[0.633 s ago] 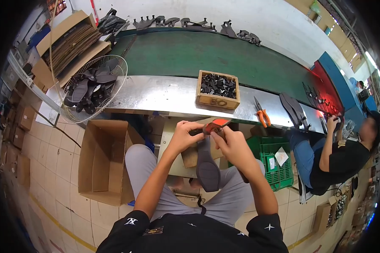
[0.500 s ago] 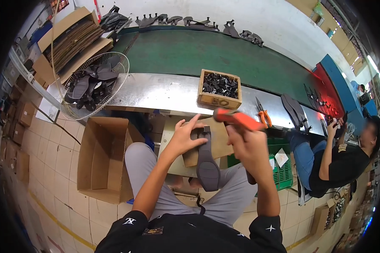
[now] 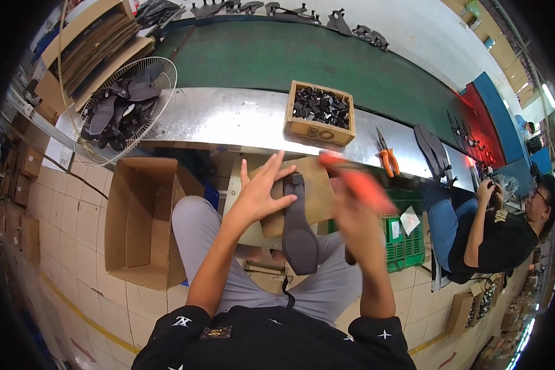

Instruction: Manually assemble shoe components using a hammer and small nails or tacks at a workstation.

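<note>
In the head view, the left hand [image 3: 260, 192] lay spread, fingers apart, pinning a dark shoe sole [image 3: 297, 229] on a brown board [image 3: 311, 191] over the person's lap. The right hand [image 3: 359, 217], blurred, was closed round an orange-handled tool [image 3: 359, 182]. The blow would go best with the sole pinned flat and fingertips clear. One sole, one board, one wooden box [image 3: 319, 114] of black parts and one pair of orange pliers [image 3: 386, 154] showed.
</note>
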Demonstrator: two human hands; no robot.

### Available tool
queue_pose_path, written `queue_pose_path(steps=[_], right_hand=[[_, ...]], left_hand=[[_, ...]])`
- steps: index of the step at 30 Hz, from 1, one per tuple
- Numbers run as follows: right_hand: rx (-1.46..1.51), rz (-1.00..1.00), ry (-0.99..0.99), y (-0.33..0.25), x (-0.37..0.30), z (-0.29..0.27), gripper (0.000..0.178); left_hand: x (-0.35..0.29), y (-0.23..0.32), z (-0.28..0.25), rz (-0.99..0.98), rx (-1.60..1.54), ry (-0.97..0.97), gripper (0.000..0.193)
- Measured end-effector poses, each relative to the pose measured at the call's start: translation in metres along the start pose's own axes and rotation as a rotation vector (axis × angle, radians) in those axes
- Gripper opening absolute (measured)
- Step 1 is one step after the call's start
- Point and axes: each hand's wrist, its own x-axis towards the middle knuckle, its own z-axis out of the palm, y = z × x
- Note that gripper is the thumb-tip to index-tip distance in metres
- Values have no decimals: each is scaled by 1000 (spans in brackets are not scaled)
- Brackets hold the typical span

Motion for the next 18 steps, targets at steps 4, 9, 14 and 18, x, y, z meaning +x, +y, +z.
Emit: queue_pose_path(steps=[4,9,14,18], right_hand=[[167,300,-165,18,4,-3,29],[52,311,-62,9,8,-14,26],[-442,5,-446,22,-5,30,39],[-581,-227,-540,35,-19,49,43]], left_hand=[[-3,-7,17,39,116,55,63],[-18,10,16,294,3,224,26],[-82,74,-31,186,-709,-205,14],[-103,91,-43,45,-930,-252,19]])
